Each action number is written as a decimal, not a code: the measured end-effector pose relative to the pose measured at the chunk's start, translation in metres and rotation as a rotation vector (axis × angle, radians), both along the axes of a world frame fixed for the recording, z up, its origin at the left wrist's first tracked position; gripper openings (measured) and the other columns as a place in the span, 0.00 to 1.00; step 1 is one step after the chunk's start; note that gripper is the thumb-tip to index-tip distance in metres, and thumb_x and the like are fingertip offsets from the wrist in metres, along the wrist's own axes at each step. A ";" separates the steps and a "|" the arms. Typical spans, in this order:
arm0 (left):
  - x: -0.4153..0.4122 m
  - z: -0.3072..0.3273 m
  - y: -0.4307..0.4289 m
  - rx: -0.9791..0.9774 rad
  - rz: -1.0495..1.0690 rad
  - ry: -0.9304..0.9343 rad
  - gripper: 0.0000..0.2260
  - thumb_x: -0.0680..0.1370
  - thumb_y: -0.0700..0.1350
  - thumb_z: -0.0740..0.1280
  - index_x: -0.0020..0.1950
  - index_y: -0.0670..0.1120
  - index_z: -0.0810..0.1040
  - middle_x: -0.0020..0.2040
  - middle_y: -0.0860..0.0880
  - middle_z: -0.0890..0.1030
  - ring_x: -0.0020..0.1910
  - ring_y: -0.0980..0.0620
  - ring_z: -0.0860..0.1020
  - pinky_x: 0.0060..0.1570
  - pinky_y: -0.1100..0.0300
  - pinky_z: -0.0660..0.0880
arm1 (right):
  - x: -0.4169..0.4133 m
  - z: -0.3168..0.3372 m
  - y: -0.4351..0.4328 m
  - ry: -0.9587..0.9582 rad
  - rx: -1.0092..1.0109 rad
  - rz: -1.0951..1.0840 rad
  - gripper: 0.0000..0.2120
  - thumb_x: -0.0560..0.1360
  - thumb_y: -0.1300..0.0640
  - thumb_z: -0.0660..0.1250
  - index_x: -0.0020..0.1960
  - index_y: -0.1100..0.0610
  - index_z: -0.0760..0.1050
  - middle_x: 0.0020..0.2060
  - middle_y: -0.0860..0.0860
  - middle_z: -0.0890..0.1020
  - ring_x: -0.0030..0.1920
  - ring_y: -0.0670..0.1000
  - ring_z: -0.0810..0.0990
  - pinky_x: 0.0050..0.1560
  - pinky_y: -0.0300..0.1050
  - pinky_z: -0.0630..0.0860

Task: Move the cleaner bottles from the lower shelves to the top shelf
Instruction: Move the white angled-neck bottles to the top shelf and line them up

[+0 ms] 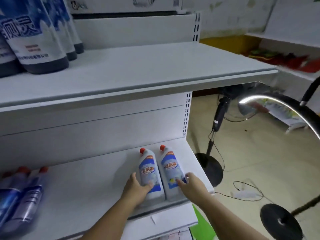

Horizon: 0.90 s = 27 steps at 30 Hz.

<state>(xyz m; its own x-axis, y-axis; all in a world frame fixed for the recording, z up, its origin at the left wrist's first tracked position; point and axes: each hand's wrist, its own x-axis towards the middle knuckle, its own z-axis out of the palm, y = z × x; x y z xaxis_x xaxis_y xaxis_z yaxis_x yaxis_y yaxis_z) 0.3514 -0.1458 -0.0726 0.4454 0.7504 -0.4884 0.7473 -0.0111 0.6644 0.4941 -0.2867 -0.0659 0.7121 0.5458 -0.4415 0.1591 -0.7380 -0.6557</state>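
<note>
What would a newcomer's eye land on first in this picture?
Most likely the hands near the right end of the lower shelf: the left hand grips the left bottle and the right hand holds the right bottle, both white, red-capped and upright, side by side. Next, the big blue-labelled bottles crowding the left end of the upper shelf.

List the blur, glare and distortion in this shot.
Head view: sharp in the centre, where the left bottle and right bottle have readable labels; blurred at the edges, on the corner bottles and the red goods; glare streaks the lamp arm; the wide lens bows the upper shelf.
</note>
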 end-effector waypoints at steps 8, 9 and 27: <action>0.018 0.011 -0.004 -0.252 0.211 -0.012 0.28 0.64 0.45 0.79 0.58 0.41 0.72 0.56 0.42 0.80 0.48 0.45 0.79 0.48 0.54 0.75 | 0.015 -0.010 0.007 0.184 -0.005 0.027 0.21 0.70 0.42 0.70 0.54 0.55 0.69 0.45 0.49 0.77 0.36 0.42 0.74 0.28 0.34 0.67; 0.020 0.013 -0.004 -0.267 0.202 -0.013 0.25 0.64 0.44 0.79 0.56 0.41 0.73 0.54 0.42 0.80 0.45 0.46 0.79 0.46 0.55 0.74 | 0.016 -0.009 0.009 0.216 0.007 0.002 0.22 0.69 0.44 0.72 0.55 0.55 0.70 0.45 0.49 0.78 0.37 0.42 0.75 0.28 0.34 0.67; -0.139 0.047 -0.015 -0.411 0.546 -0.599 0.22 0.64 0.28 0.73 0.56 0.40 0.74 0.46 0.38 0.85 0.45 0.40 0.83 0.45 0.43 0.80 | -0.098 0.016 0.035 0.468 0.379 0.140 0.17 0.71 0.56 0.73 0.54 0.59 0.69 0.45 0.57 0.82 0.42 0.55 0.83 0.39 0.48 0.80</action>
<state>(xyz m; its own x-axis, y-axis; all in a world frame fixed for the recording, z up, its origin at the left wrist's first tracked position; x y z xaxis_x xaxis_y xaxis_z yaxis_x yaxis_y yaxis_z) 0.2123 -0.1604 -0.0251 0.3442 0.7494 -0.5657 0.1075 0.5671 0.8166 0.3963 -0.2517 -0.0501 0.4001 0.8001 -0.4470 -0.1301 -0.4332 -0.8918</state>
